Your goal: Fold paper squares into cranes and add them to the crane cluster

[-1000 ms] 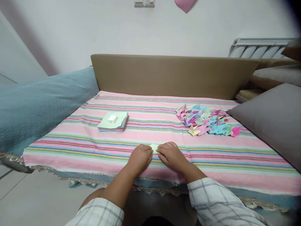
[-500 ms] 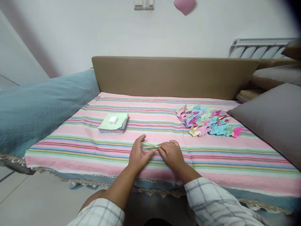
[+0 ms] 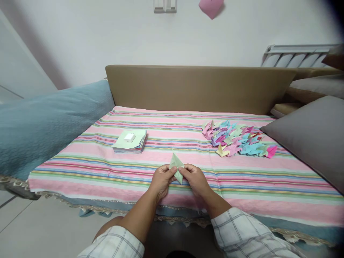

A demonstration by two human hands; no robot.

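Note:
A pale green folded paper (image 3: 176,162) stands between my two hands, shaped like a narrow diamond with one point up and one down. My left hand (image 3: 161,181) pinches its left side, thumb on the near face. From the other side my right hand (image 3: 195,180) grips it the same way, and the two thumbs nearly meet at its middle. The fingers behind the paper are partly hidden. Beyond my hands to the right lies a cluster of folded paper cranes (image 3: 236,138) in pink, blue, green, purple and yellow.
A stack of square paper sheets (image 3: 127,143) sits left of my hands, with a small white block (image 3: 129,137) on top. Striped cloth (image 3: 94,168) covers the seat. A grey cushion (image 3: 311,136) leans at right; a brown backrest (image 3: 199,87) runs behind.
The green paper was lying low and seen edge-on; now it is turned up with its face showing. My left hand has gone from spread fingers to a pinch.

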